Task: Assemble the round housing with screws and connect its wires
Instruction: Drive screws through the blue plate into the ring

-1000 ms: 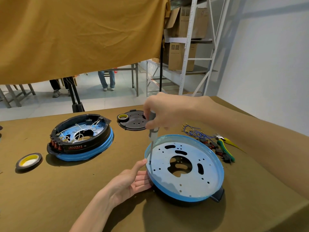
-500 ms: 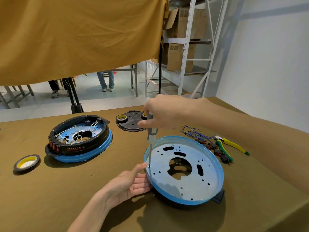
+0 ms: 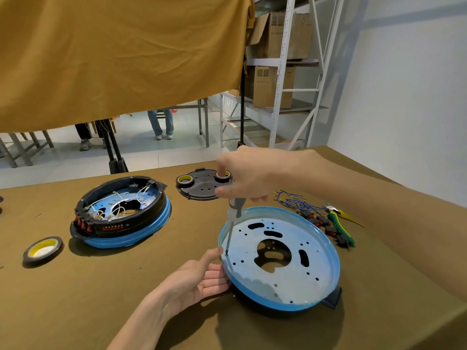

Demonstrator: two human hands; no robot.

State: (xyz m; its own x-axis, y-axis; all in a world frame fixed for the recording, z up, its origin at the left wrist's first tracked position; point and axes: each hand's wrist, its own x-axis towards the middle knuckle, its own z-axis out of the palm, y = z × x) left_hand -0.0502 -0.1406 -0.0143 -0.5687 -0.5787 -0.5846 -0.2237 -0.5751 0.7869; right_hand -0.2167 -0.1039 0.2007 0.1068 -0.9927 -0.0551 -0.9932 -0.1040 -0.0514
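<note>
1. A table (image 3: pixel 75 299) covered in olive-brown cloth carries all work items; a mustard cloth backdrop (image 3: pixel 113 54) hangs above its far edge.
2. The round housing (image 3: pixel 280 258) lies on the table at front right, blue-rimmed, its pale perforated plate facing up over a black base.
3. A second housing (image 3: pixel 121 213), black ring on a blue rim with white wires inside, sits well apart at the left.
4. A black cover plate (image 3: pixel 202 188) lies at the far centre, with two small tape rolls resting on it.
5. The right hand (image 3: pixel 242 175) is curled round the handle of a screwdriver (image 3: pixel 233 218), held nearly upright; its tip meets the plate just inside the left rim of the round housing.
6. The left hand (image 3: pixel 199 276) rests palm-up against the housing's left edge, fingers lightly bent under the rim and the thumb extended towards the screwdriver tip; it braces the housing without closing round it.
7. A bundle of blue wires (image 3: pixel 293 202) with small black and red switches lies right of the housing, beside green-and-yellow-handled pliers (image 3: pixel 338 223).
8. A tape roll (image 3: pixel 43 250) with a yellow core lies at the far left.
</note>
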